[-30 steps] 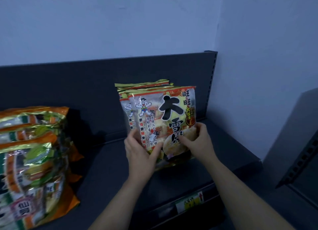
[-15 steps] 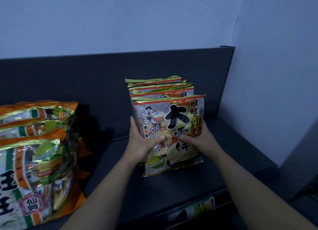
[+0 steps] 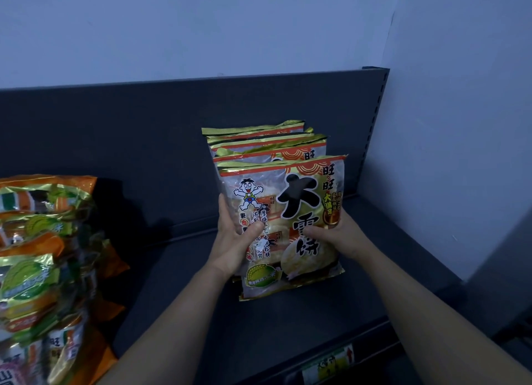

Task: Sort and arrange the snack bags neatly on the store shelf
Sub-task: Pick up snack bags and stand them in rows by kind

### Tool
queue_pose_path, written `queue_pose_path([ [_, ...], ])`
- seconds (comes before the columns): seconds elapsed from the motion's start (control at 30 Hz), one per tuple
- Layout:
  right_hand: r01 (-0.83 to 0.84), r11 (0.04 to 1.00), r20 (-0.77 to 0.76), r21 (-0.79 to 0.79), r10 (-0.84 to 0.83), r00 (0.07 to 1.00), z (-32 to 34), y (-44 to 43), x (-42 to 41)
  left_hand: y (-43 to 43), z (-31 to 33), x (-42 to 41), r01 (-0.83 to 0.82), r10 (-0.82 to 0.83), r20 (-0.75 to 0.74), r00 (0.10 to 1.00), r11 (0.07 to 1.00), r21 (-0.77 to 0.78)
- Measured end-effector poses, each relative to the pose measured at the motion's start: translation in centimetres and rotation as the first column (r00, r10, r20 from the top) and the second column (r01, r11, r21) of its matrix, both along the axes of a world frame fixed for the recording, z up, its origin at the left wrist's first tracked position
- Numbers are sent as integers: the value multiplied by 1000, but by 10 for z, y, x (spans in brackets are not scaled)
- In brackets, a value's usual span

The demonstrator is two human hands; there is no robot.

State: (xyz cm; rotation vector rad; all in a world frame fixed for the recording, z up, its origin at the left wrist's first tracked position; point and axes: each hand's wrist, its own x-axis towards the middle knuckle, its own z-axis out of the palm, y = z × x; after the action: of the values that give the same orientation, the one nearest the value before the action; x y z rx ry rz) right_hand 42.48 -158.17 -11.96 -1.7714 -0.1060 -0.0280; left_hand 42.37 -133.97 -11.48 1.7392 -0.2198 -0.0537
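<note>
Several white-and-gold rice cracker bags [image 3: 288, 206] stand upright in a row on the dark shelf [image 3: 288, 321], toward its right end. My left hand [image 3: 233, 240] grips the left side of the row, thumb pressed on the front bag's face. On the opposite side, my right hand [image 3: 336, 235] grips the row with its thumb across the front bag. The bags behind show only their top seals.
A stack of orange-and-green snack bags [image 3: 40, 269] fills the left of the shelf. The shelf's back panel [image 3: 144, 143] rises behind, a white wall [image 3: 460, 125] closes the right side. A price tag [image 3: 328, 364] sits on the front edge.
Both hands have shifted from the front bag's lower face to the sides of the row. The bags now stand squarer and closer together.
</note>
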Motion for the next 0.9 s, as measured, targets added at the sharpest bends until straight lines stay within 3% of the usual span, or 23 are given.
queue_pose_path([
  [0.23,31,1000,31,4,-31,999,3,-6,-9,-9,2,-4,-13,14,-11,1000,994,113],
  [0.43,164,985,29,49,-166,986,-17,-4,-37,-26,-13,-60,-256,253,64,965,965,53],
  [0.9,207,977,-67,-54,-210,975,-12,2,-60,-47,-19,-87,-268,267,23,963,955,125],
])
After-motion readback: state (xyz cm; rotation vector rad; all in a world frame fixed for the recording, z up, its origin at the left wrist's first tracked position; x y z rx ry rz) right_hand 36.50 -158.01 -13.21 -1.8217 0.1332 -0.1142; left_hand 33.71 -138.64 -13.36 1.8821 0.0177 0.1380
